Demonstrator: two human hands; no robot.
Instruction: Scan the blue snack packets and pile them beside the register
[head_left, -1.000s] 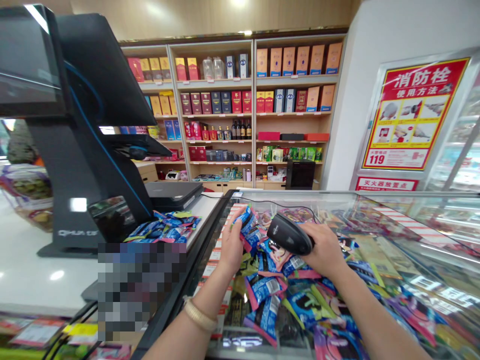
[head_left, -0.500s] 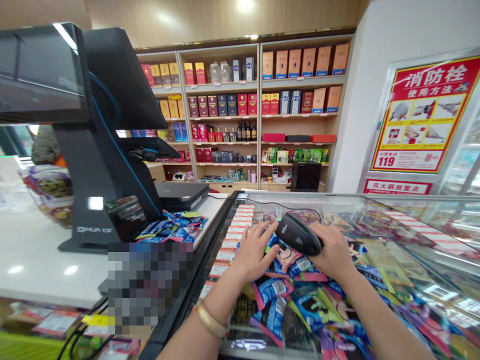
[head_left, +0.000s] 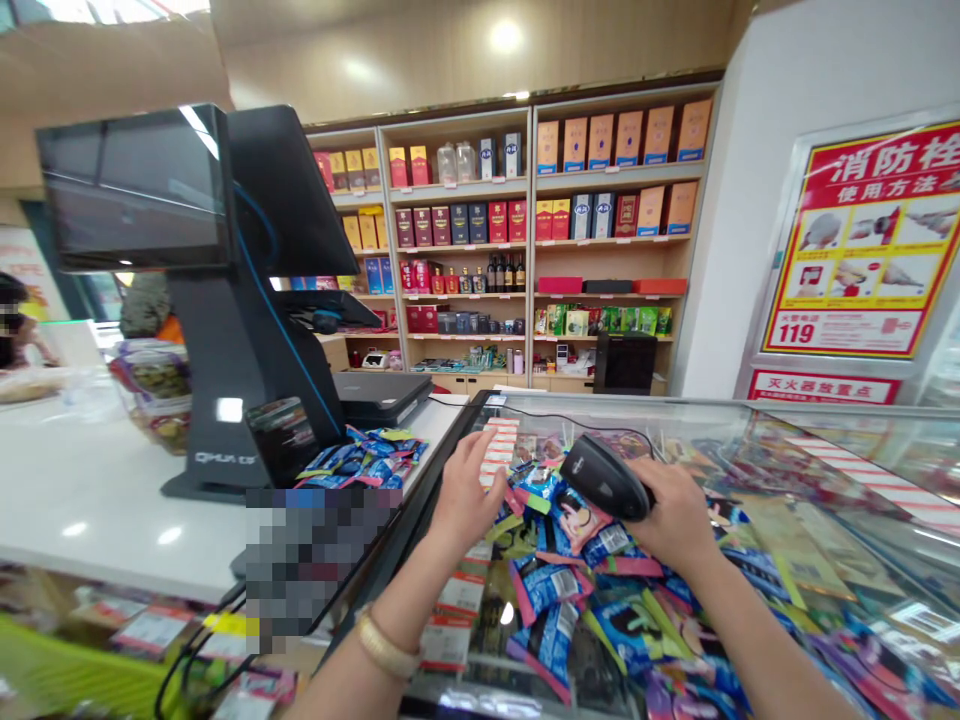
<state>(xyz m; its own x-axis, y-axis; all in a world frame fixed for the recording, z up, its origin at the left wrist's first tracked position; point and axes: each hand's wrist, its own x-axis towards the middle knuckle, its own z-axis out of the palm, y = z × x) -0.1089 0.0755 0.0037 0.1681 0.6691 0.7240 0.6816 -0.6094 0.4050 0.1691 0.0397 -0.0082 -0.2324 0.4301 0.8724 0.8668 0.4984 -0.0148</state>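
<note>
A black barcode scanner point(head_left: 606, 478) is in my right hand point(head_left: 675, 510), its head pointing left above the packets. My left hand point(head_left: 469, 495) hangs over the left edge of the glass counter with fingers apart and nothing in it; a gold bracelet circles that wrist. Blue, pink and green candy packets point(head_left: 551, 590) lie in a loose pile under and around the scanner. A second heap of similar packets point(head_left: 364, 457) rests beside the register stand, left of my left hand.
A black register with screens point(head_left: 135, 190) stands on the white counter point(head_left: 97, 520). The glass counter point(head_left: 757, 408) holds price labels. Behind are shelves of boxes point(head_left: 600, 140). Part of a person point(head_left: 11, 325) shows at far left.
My left hand has moved left, away from the packets and scanner, and its fingers are raised. The scanner stays in my right hand. The camera view has shifted left and up.
</note>
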